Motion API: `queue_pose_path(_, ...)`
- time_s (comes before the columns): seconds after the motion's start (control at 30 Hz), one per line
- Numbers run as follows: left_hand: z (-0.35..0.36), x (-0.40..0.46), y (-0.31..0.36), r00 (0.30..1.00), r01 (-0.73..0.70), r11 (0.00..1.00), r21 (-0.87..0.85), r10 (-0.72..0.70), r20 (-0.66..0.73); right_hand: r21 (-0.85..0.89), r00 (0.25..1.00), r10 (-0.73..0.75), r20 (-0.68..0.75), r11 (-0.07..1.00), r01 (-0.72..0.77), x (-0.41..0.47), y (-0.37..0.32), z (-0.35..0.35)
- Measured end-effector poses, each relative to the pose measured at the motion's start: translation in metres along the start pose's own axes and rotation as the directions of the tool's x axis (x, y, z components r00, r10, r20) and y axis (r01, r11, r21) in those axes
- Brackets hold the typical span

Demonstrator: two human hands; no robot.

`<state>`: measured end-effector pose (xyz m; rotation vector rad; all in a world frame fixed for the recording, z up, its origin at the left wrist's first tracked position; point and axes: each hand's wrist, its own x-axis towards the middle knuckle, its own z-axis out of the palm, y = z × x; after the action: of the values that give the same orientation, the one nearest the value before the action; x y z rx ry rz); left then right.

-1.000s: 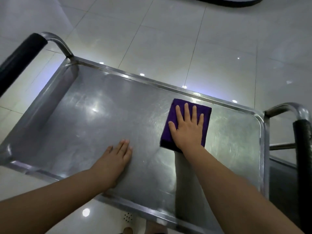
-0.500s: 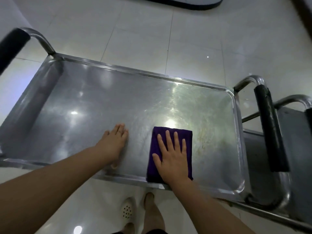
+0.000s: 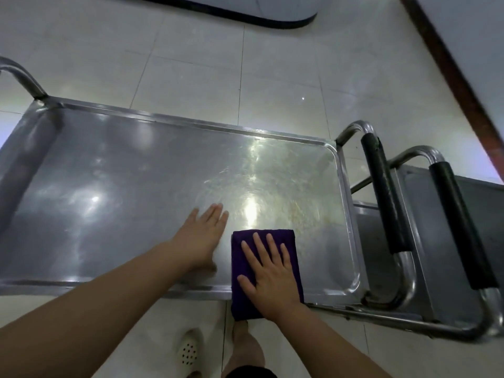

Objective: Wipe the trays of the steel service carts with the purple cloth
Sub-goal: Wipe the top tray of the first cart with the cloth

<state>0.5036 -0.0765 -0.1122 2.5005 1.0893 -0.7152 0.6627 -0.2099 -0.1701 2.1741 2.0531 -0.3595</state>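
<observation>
Purple cloth (image 3: pixel 266 242) lies folded under your flat, spread right hand (image 3: pixel 268 279), overhanging the tray's (image 3: pixel 122 165) near rim so the pass reaches the edge. Your left hand (image 3: pixel 203 236), fingers straight and together, presses the steel just beside it, likely steadying the cart.

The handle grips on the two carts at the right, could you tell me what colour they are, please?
Black: both handle grips on bare steel tubing, seen in the head view.
</observation>
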Motion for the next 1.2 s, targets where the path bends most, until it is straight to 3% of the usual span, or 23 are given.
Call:
queue_pose_path(0.27, 0.005, 0.024, 0.013, 0.998, 0.029, 0.999, 0.031, -0.031, 0.056, 0.031, 0.998, -0.039, -0.051, 0.999, 0.041, 0.081, 0.043, -0.011)
queue_pose_path(0.77, 0.007, 0.038, 0.006, 0.982, 0.052, 0.997, -0.049, -0.043, 0.183, -0.022, 0.996, -0.086, 0.016, 0.996, 0.086, 0.273, 0.088, -0.075)
queue_pose_path(0.97, 0.005, 0.036, 0.008, 0.981, 0.049, 0.999, -0.012, -0.046, 0.187, -0.059, 0.992, -0.126, -0.012, 0.990, 0.125, 0.276, 0.105, -0.076)
queue_pose_path(1.2, 0.009, 0.033, 0.008, 0.988, 0.061, 0.998, -0.022, -0.057, 0.143, -0.051, 0.997, -0.027, -0.070, 0.998, 0.023, 0.230, 0.107, -0.064)
